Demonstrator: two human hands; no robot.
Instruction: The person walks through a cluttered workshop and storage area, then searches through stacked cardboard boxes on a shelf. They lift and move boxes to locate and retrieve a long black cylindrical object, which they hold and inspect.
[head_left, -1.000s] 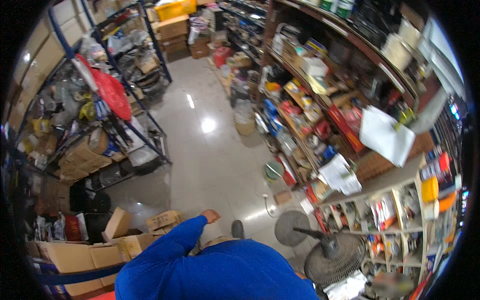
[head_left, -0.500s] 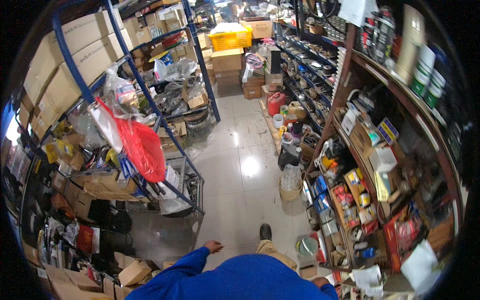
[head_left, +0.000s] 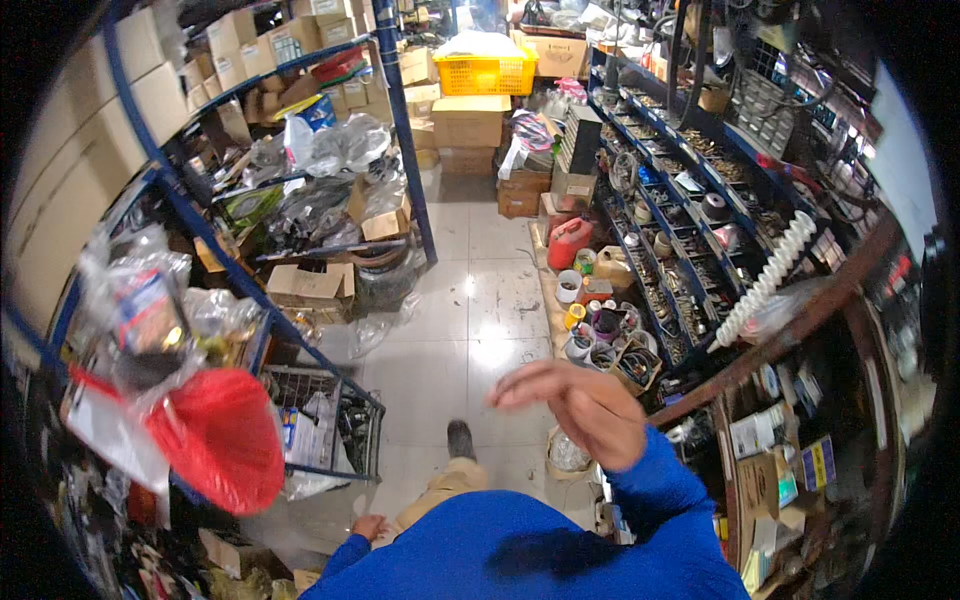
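Hovering out in front, the blurred right hand (head_left: 585, 405) is empty, fingers extended; the left hand (head_left: 370, 527) hangs loose, apparently empty, right of a red bag (head_left: 222, 440). Beyond the right hand, tubs (head_left: 569, 288) line one side, probably for walking room.

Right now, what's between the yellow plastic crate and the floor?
In the head view, stacked cardboard boxes stand between the yellow plastic crate and tiled floor.

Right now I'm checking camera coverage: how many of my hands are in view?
2: the right hand, raised, below the red jerrycan in the picture; the left hand, lower, beside the tan trousers. Neither is hidden.
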